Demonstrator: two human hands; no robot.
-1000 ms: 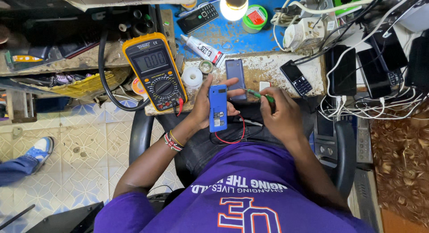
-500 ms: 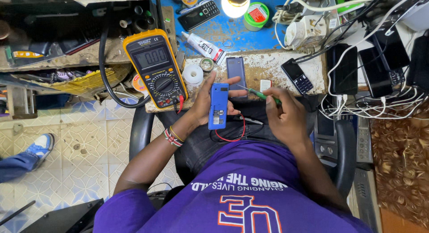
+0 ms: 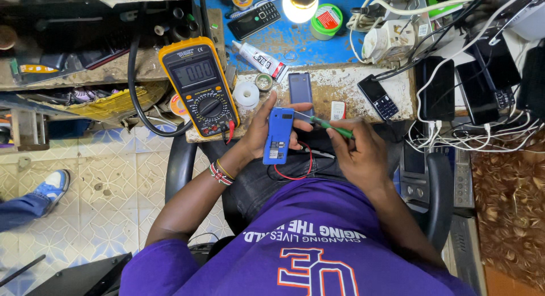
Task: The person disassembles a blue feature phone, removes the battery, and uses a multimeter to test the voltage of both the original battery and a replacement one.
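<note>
We hold a small blue phone (image 3: 278, 136) upright above our lap, just off the near edge of the surface (image 3: 352, 83), our left hand (image 3: 262, 128) wrapped around its body with fingers closed on it. Our right hand (image 3: 356, 151) grips a green-handled screwdriver (image 3: 326, 126), its tip touching the phone's upper right side. A yellow multimeter (image 3: 198, 86) lies at the surface's left edge, and a dark phone (image 3: 300, 89) lies flat just beyond our hands.

Blue phone (image 3: 277, 136) at centre. Green screwdriver (image 3: 331, 127) at 3 o'clock from it. Yellow multimeter (image 3: 198, 86) at 10 o'clock. Purple shirt (image 3: 301, 245), white-orange print, at 6. Patterned pale floor tiles (image 3: 108, 182) at 9.
</note>
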